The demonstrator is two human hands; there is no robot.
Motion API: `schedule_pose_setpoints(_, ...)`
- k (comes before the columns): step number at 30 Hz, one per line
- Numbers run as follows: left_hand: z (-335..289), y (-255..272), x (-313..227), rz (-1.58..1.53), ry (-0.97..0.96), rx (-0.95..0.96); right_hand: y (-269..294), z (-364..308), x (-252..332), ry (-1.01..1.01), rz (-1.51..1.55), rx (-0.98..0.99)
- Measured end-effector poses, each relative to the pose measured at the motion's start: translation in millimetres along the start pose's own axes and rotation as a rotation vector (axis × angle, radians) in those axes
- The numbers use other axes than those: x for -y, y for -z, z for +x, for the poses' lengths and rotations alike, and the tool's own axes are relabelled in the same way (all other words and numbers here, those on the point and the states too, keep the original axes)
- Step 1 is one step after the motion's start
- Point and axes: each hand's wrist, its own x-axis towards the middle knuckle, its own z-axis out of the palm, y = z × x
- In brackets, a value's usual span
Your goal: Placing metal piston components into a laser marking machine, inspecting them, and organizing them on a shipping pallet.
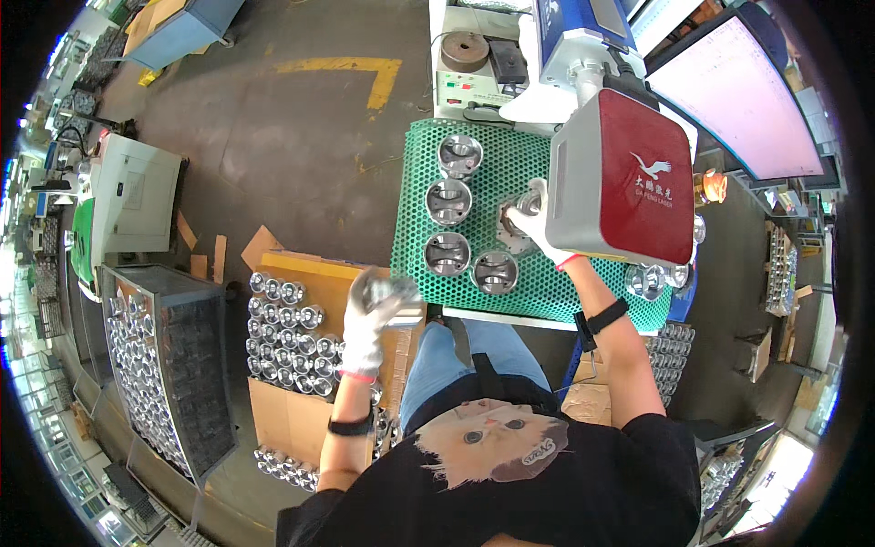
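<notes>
- While the left hand (363,326) is out past the mat's near left corner, its gloved fingers are wrapped round a blurry piston (394,290), held up over the cardboard side of things.
- Right hand (541,228), also in a white glove, has its fingers closed in on an upper piston (523,204), which sits over the green mat (415,278) just left of the laser head (629,178).
- Under that one there's a small metal fixture (516,241), partly hidden, so I can't tell exactly how the piston sits on it.
- Four loose pistons (448,201) are on the mat left of the right hand: three in a rough column, the fourth off to the lower right of the column.
- More shiny ones, the right-hand cluster (647,281), crowd the mat's right edge, partly behind the laser head.
- Far end of the worktop (538,321) has a control box (469,94) with a brown disc (465,52) on it; the monitor (738,96) is over on the right.
- Down left, piston rows (290,339) are packed on cardboard (296,415), with a loaded cart (196,365) beyond.
</notes>
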Motion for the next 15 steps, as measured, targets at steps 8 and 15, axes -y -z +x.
schedule_pose_setpoints(8,-92,114,61,-0.172,0.22,-0.345,-16,12,-21,0.03,-0.423,-0.046)
schedule_pose_setpoints(15,-122,124,80,-0.237,0.295,-0.284,-26,16,-21,0.321,-0.666,-0.085)
